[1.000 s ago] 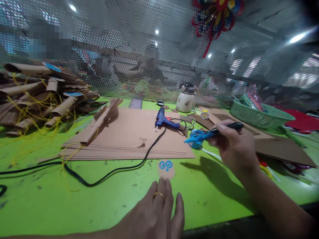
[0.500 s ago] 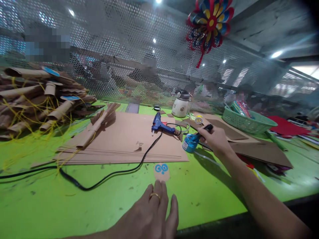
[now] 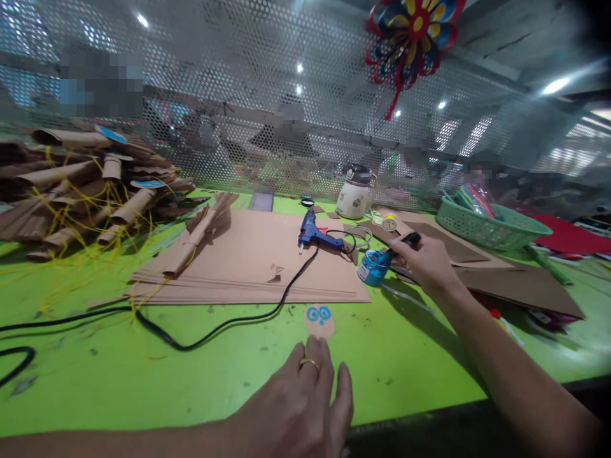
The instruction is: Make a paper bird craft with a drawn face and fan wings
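My left hand point(image 3: 305, 394), with a ring on one finger, lies spread on the green table, its fingertips at the lower edge of a small brown paper piece point(image 3: 312, 326) painted with blue rings and a dot. Up and to the right, my right hand point(image 3: 424, 261) grips a dark-handled brush point(image 3: 409, 240). The brush slants down into an open jar of blue paint point(image 3: 370, 270); its tip is hidden inside. A blue glue gun point(image 3: 315, 233) lies on stacked brown card point(image 3: 252, 245), left of the jar.
Rolled brown paper bundles with yellow strings point(image 3: 81, 184) are heaped at the left. A black cable point(image 3: 214, 329) crosses the table point(image 3: 191, 394). Behind stand a white flask point(image 3: 353, 197) and a mesh screen point(image 3: 214, 95). At the right are a green basket point(image 3: 496, 230) and brown sheets point(image 3: 520, 286).
The view has shifted, so the table items appear slightly farther right and higher. My right hand still holds the brush in the jar, and my left hand stays by the painted piece.
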The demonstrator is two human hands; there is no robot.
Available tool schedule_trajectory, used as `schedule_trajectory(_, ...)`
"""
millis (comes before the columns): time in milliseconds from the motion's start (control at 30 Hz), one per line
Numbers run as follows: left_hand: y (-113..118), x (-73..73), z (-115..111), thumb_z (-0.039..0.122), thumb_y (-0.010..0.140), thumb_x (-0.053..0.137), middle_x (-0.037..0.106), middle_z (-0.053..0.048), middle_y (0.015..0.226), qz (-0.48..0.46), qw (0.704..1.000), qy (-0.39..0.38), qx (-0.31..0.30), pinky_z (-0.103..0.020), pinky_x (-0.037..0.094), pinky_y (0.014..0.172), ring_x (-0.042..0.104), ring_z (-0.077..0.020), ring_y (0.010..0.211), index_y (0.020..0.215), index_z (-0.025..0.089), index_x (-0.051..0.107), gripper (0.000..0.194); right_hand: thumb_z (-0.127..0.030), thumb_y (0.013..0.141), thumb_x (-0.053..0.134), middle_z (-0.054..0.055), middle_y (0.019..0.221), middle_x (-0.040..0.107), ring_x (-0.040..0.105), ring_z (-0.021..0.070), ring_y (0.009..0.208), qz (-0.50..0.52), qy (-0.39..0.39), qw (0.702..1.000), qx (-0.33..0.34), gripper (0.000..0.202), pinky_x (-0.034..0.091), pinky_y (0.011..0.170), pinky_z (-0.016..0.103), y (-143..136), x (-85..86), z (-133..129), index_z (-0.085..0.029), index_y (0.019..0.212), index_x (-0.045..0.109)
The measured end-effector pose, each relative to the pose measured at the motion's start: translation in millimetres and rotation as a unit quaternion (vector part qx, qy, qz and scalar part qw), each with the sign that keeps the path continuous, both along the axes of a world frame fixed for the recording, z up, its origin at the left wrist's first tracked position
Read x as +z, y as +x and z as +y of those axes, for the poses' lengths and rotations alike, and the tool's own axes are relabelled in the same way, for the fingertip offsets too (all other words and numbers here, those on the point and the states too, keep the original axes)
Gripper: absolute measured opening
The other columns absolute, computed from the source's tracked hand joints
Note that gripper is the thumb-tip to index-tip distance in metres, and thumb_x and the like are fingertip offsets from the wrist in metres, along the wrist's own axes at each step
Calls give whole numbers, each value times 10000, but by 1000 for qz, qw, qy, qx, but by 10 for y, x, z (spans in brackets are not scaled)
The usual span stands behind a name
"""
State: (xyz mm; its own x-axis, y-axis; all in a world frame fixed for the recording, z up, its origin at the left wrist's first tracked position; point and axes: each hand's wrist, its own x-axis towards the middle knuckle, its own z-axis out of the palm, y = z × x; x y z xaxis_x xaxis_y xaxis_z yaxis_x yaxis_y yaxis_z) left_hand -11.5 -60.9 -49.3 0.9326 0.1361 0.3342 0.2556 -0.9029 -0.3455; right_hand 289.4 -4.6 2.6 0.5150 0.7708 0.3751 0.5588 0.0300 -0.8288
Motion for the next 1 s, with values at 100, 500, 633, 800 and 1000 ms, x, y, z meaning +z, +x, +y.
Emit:
schedule_trajectory(100,-3,11,-9,357,994,418,632,-331,1164,0,1000,-3,-3,-489,529,875,661,-359,1074,1254,20,520,437,-330,690,728,-22,493,557,484,130,457,38,95,992,-68,196,374,442,259,-20,103,-54,-185,609,625)
schedule_trajectory(500,-16,36,-19,363,1003,408,644,-307,1164,5,1000,7,-8,-477,539,884,668,-342,1065,1232,18,536,434,-307,777,720,-11,565,601,525,128,460,207,46,951,223,125,395,420,247,-590,30,-410,-204,762,650)
schedule_trajectory(633,-8,52,-16,388,994,430,645,-308,1162,11,1000,2,-5,-482,538,890,663,-347,1077,1234,20,537,452,-378,801,730,-7,543,607,533,137,464,160,-22,948,275,208,420,455,262,-676,-98,-430,-187,785,650)
schedule_trajectory(800,6,83,-32,370,974,467,649,-307,1153,21,1000,16,-5,-499,529,900,640,-380,1109,1235,8,532,451,-378,775,763,-15,543,616,547,130,483,131,-60,945,295,231,447,485,253,-739,-93,-452,-184,778,637)
schedule_trajectory(1000,-2,94,-39,341,983,429,650,-303,1152,19,1000,20,-3,-496,534,895,649,-374,1094,1227,8,528,425,-386,853,685,-13,577,626,554,116,487,96,-75,940,318,215,467,487,241,-739,-106,-450,-185,810,623)
